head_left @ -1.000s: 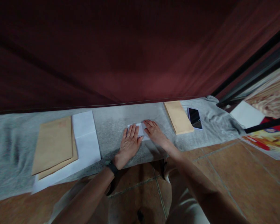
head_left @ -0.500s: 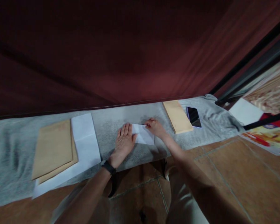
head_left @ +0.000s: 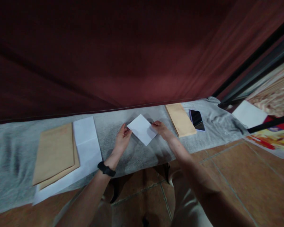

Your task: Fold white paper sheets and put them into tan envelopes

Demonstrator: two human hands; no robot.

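Observation:
A folded sheet of white paper [head_left: 142, 129] is held turned cornerwise over the grey cloth [head_left: 109, 126]. At its left corner, my left hand [head_left: 123, 136] pinches the edge between thumb and fingers; a dark watch is on that wrist. My right hand [head_left: 160, 128] grips the right corner, its fingers closed. To the right of my right hand lies a stack of tan envelopes [head_left: 181, 120]. Left of my left hand, larger white sheets [head_left: 87, 135] lie partly under brown envelopes [head_left: 55, 148].
A phone [head_left: 197, 119] with a dark screen lies beside the tan stack. Behind the cloth-covered surface hangs a dark red curtain [head_left: 132, 63]. Black metal bars [head_left: 257, 60] and a colourful printed sheet [head_left: 274, 138] are at the right. Below is a tiled floor [head_left: 227, 176].
The folded paper, earlier pressed under my flat left hand, has been lifted and turned cornerwise. My left hand has gone from lying flat to pinching its left corner.

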